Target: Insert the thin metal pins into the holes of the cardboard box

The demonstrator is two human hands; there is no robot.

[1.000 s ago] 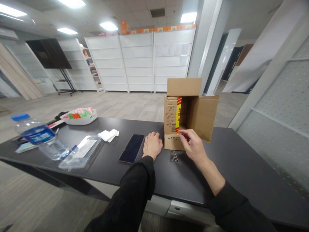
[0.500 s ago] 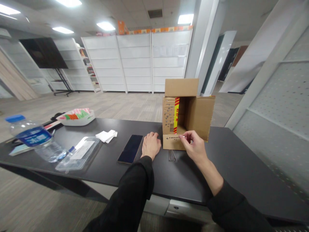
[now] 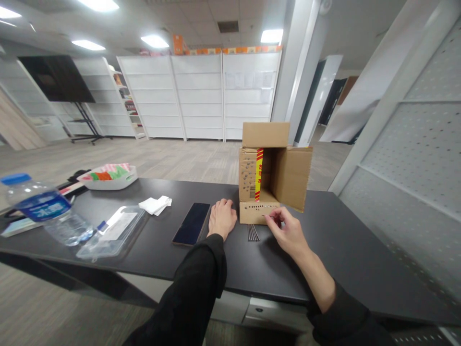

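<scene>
A cardboard box [image 3: 249,168] stands open towards me, with dark holes in its left side and in a row along its lower front flap [image 3: 252,217]. My right hand [image 3: 286,230] is at the right part of that flap, thumb and forefinger pinched on something thin and small that I cannot make out. Resting on the table, my left hand [image 3: 222,218] has its fingers bent and close together, between a dark phone [image 3: 192,223] and the box; whether anything is under it is hidden. Several thin metal nails [image 3: 253,233] lie side by side just below the flap.
The dark table [image 3: 345,250] also bears a crumpled white tissue [image 3: 155,205], a clear plastic case [image 3: 115,233], a water bottle [image 3: 48,206] lying tilted, and a white basket [image 3: 108,183]. A perforated panel [image 3: 406,158] rises at the right.
My right hand has moved slightly down from the row of holes, relative to the flap. The left hand stays beside the phone. The whole view has shifted slightly.
</scene>
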